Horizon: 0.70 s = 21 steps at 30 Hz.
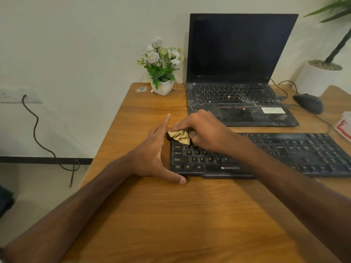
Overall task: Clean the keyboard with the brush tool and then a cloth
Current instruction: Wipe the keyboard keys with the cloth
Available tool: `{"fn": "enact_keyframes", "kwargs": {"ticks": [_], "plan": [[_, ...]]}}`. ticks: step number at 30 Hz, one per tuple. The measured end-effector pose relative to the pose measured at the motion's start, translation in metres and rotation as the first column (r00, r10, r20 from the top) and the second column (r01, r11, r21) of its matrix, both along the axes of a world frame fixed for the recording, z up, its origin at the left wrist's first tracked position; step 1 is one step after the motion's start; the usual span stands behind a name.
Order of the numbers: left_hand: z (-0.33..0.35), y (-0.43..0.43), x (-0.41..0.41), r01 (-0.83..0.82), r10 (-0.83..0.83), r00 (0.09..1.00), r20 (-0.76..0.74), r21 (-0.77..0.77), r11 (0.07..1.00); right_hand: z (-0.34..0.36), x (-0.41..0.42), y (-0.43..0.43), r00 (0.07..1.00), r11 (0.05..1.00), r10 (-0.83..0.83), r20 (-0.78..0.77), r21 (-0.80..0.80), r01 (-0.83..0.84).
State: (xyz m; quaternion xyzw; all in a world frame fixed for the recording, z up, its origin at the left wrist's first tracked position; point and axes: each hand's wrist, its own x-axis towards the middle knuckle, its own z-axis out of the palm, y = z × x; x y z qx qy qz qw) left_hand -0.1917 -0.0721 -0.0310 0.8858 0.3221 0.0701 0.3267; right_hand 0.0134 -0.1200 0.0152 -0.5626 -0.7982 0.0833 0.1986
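A black keyboard (284, 154) lies across the wooden desk (171, 215), running from the middle to the right edge of view. My right hand (207, 130) is closed on a crumpled yellow cloth (179, 137) and presses it onto the keyboard's top left corner. My left hand (153, 152) rests flat against the keyboard's left end, fingers straight and thumb along the front edge, bracing it. No brush tool is in view.
An open black laptop (239, 73) stands behind the keyboard. A small white pot of flowers (162, 67) sits at the back left, a black mouse (308, 102) and a large white planter (321, 76) at the back right. A cable (36, 130) hangs off the wall.
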Motion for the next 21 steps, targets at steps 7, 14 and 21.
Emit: {"fn": "enact_keyframes", "kwargs": {"ticks": [7,14,21], "plan": [[-0.003,0.002,-0.002,0.003,-0.003,1.0,-0.016,0.015,1.0,-0.006,0.007,-0.006,0.983,0.99,0.107,-0.149,-0.073,-0.119],[-0.004,0.005,0.001,0.083,-0.078,0.996,-0.046,0.124,0.989,0.013,0.047,-0.008,0.993,0.966,0.083,-0.088,-0.237,-0.102],[-0.003,0.004,0.002,0.08,-0.072,0.995,-0.069,0.124,0.989,0.037,0.053,-0.002,0.996,0.953,0.085,-0.022,-0.291,-0.088]]}}
